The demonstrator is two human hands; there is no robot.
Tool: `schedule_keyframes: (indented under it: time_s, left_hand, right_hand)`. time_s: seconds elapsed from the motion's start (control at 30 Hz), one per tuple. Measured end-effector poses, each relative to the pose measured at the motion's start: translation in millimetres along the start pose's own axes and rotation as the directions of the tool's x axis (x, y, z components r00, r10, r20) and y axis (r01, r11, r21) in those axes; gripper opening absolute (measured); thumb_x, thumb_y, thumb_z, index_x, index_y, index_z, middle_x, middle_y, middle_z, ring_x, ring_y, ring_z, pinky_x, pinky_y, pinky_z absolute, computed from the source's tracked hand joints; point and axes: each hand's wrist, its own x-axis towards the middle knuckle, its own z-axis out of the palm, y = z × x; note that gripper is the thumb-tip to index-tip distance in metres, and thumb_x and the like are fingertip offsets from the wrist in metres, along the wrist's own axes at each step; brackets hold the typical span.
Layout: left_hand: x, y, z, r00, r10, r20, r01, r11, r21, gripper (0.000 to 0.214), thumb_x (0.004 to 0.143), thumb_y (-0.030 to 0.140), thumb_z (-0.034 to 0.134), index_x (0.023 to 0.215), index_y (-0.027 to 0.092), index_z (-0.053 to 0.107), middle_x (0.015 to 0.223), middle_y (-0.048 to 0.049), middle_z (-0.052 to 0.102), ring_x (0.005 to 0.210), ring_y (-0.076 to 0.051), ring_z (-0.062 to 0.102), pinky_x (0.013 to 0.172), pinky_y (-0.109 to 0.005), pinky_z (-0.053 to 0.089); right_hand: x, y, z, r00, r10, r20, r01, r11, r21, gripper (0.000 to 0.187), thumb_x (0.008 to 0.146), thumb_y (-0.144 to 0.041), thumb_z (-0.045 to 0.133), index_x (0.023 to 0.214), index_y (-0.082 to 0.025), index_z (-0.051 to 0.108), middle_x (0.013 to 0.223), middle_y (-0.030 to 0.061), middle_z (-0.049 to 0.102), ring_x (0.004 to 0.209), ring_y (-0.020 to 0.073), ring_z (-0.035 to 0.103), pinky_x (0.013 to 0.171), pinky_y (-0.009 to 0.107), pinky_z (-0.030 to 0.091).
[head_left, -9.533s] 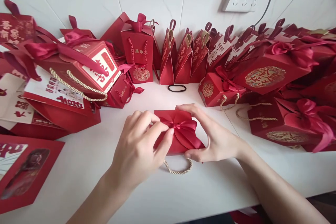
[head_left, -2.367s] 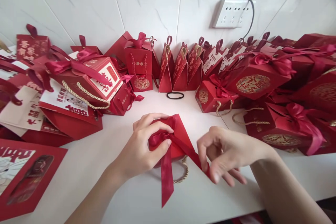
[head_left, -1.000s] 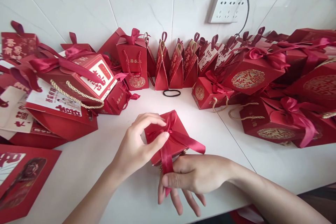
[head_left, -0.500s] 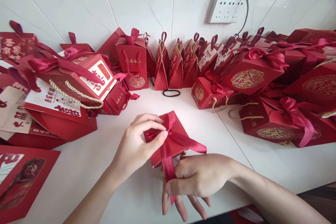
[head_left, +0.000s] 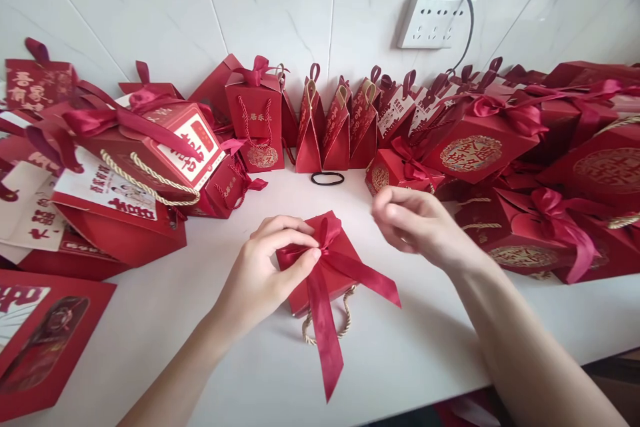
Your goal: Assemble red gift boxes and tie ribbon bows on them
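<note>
A small red gift box (head_left: 345, 248) sits on the table in front of me, topped by a dark pink ribbon bow (head_left: 329, 233). Two ribbon tails (head_left: 324, 330) run from the knot, one toward me and one to the right. Gold rope handle (head_left: 347, 310) loops out from the box's near side. My left hand (head_left: 270, 260) pinches the bow at its knot with thumb and fingers. Raised to the right of the box, clear of it, is my right hand (head_left: 417, 227), fingers curled in and nothing visible in them.
Red gift boxes with gold handles (head_left: 470, 153) are piled on the right, more (head_left: 120, 213) on the left. Several tall pointed boxes (head_left: 335, 133) line the tiled wall. A black elastic band (head_left: 327, 179) lies behind my box. A white power socket (head_left: 433, 21) is on the wall.
My right hand has let go of the near ribbon tail and moved up and right, leaving the tails lying loose. My left hand stays on the bow.
</note>
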Motion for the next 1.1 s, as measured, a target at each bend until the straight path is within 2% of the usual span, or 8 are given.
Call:
schedule_keyframes:
  time_s: [0.07, 0.2, 0.33, 0.43, 0.57, 0.73, 0.9, 1.1]
  left_hand:
    - [1, 0, 0.0, 1.000, 0.004, 0.000, -0.004, 1.000, 0.008, 0.009, 0.080, 0.032, 0.061, 0.076, 0.029, 0.069, 0.097, 0.0025, 0.065, 0.094, -0.016, 0.061, 0.090, -0.030, 0.047]
    - [2, 0, -0.8, 1.000, 0.028, 0.009, -0.028, 1.000, 0.012, 0.009, 0.080, 0.031, 0.061, 0.077, 0.029, 0.069, 0.097, 0.0021, 0.065, 0.094, -0.016, 0.061, 0.087, -0.029, 0.049]
    - [0, 0, -0.2, 0.998, 0.056, 0.005, -0.056, 0.998, 0.006, 0.009, 0.081, 0.030, 0.061, 0.078, 0.028, 0.069, 0.096, 0.0017, 0.065, 0.095, -0.015, 0.061, 0.083, -0.026, 0.050]
    - [-2, -1, 2.1, 0.985, 0.122, -0.122, -0.114, 0.991, 0.067, 0.006, 0.080, 0.028, 0.061, 0.082, 0.024, 0.064, 0.101, -0.0016, 0.060, 0.101, -0.017, 0.059, 0.085, -0.027, 0.049]
    - [-5, 0, 5.4, 0.918, 0.234, -0.320, -0.137, 0.944, 0.299, 0.010, 0.081, 0.029, 0.057, 0.078, 0.019, 0.056, 0.091, -0.0047, 0.051, 0.093, -0.019, 0.055, 0.083, -0.033, 0.048]
    - [-9, 6, 7.4, 0.964, 0.027, -0.264, 0.041, 0.967, 0.251, 0.019, 0.085, 0.031, 0.049, 0.069, 0.021, 0.046, 0.075, 0.0008, 0.046, 0.062, -0.011, 0.049, 0.057, -0.025, 0.045]
    - [-11, 10, 7.5, 0.964, -0.106, -0.244, 0.150, 0.974, 0.170, 0.022, 0.084, 0.039, 0.050, 0.071, 0.021, 0.047, 0.079, 0.0001, 0.048, 0.068, -0.013, 0.055, 0.057, -0.024, 0.048]
    - [-11, 9, 6.9, 0.969, -0.117, -0.216, 0.146, 0.981, 0.125, 0.026, 0.084, 0.039, 0.051, 0.066, 0.021, 0.045, 0.078, 0.0004, 0.045, 0.065, -0.012, 0.053, 0.057, -0.024, 0.046]
  right_hand:
    - [7, 8, 11, 0.984, -0.057, -0.166, 0.019, 0.975, -0.224, 0.029, 0.075, -0.044, 0.070, 0.090, -0.020, 0.063, 0.069, -0.0025, 0.055, 0.050, 0.0051, 0.047, 0.039, 0.016, 0.033]
    - [14, 20, 32, 0.991, -0.117, -0.068, 0.087, 0.936, -0.340, 0.030, 0.077, -0.047, 0.066, 0.091, -0.021, 0.065, 0.103, 0.0068, 0.055, 0.092, 0.0176, 0.056, 0.068, 0.027, 0.049]
    - [11, 23, 38, 0.990, -0.107, -0.097, 0.070, 0.943, -0.327, 0.023, 0.078, -0.039, 0.065, 0.071, -0.019, 0.057, 0.106, 0.0075, 0.052, 0.096, 0.0190, 0.056, 0.076, 0.032, 0.048]
    - [10, 20, 38, 0.992, -0.087, -0.095, 0.051, 0.944, -0.326, 0.020, 0.081, -0.033, 0.061, 0.068, -0.019, 0.054, 0.107, 0.0073, 0.051, 0.099, 0.0190, 0.054, 0.077, 0.031, 0.047]
    - [8, 18, 39, 0.991, -0.095, -0.096, 0.057, 0.938, -0.341, 0.020, 0.084, -0.030, 0.057, 0.068, -0.019, 0.051, 0.108, 0.0077, 0.050, 0.108, 0.0202, 0.051, 0.077, 0.030, 0.047]
    - [6, 19, 40, 0.990, -0.105, -0.093, 0.064, 0.928, -0.366, 0.021, 0.085, -0.031, 0.055, 0.068, -0.019, 0.052, 0.108, 0.0073, 0.051, 0.117, 0.0215, 0.047, 0.080, 0.029, 0.045]
    - [6, 17, 39, 0.992, -0.051, -0.115, 0.011, 0.946, -0.323, 0.026, 0.086, -0.036, 0.054, 0.066, -0.019, 0.050, 0.109, 0.0072, 0.050, 0.118, 0.0230, 0.045, 0.082, 0.031, 0.045]
    - [8, 13, 36, 0.984, -0.018, -0.178, -0.043, 0.943, -0.331, 0.030, 0.084, -0.040, 0.054, 0.064, -0.019, 0.047, 0.108, 0.0066, 0.048, 0.112, 0.0240, 0.048, 0.077, 0.032, 0.046]
